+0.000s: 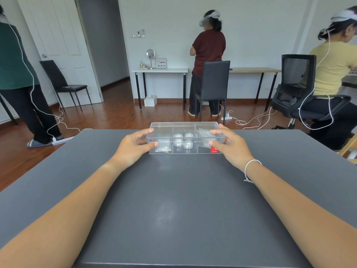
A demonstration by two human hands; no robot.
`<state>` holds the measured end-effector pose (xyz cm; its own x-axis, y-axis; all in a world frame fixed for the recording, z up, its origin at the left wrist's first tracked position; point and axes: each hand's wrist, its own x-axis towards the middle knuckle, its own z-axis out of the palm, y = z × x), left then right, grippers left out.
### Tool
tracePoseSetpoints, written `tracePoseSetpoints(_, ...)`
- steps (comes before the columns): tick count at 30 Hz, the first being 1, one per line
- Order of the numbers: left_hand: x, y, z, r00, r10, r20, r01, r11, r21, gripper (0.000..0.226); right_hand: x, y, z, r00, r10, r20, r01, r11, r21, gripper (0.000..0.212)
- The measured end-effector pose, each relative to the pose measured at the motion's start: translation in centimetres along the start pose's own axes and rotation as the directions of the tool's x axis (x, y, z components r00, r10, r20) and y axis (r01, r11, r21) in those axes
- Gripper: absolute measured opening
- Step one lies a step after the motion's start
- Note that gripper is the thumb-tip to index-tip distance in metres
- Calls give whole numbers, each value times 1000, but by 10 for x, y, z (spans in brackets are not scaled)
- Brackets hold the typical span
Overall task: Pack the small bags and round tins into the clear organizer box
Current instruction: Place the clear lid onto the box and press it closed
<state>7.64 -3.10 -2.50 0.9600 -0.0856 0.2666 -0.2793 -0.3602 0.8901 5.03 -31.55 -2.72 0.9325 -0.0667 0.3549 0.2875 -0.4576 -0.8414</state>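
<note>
The clear organizer box (185,127) sits at the far middle of the dark grey table (173,200), lid on. Its middle compartment holds several round tins (183,141). A small bag (163,147) lies in the left compartment and another small bag (204,136) in the right one. A red label (214,149) marks the front right corner. My left hand (135,145) grips the box's left end, thumb at the front, fingers at the top edge. My right hand (229,143) grips the right end the same way.
Beyond the table's far edge lies wooden floor with white cables (251,118) and a power strip (61,139). Three people in headsets stand or sit at the back. Black chairs (212,84) and white desks (160,70) line the far wall.
</note>
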Motion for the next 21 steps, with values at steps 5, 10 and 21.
tracePoseSetpoints(5, -1, 1, 0, 1000, 8, 3, -8, 1000, 5, 45, 0, 0, 0, 1000, -6, 0, 6, 1000, 16, 30)
tracePoseSetpoints(10, -3, 3, 1, 1000, 13, -10, -13, 1000, 9, 47, -2, 0, 0, 1000, -28, -3, 28, 1000, 8, 33)
tracePoseSetpoints(21, -9, 2, 1, 999, 39, 12, -40, 998, 42, 60, -8, 1, -4, 999, -11, -33, 11, 1000, 1, 51)
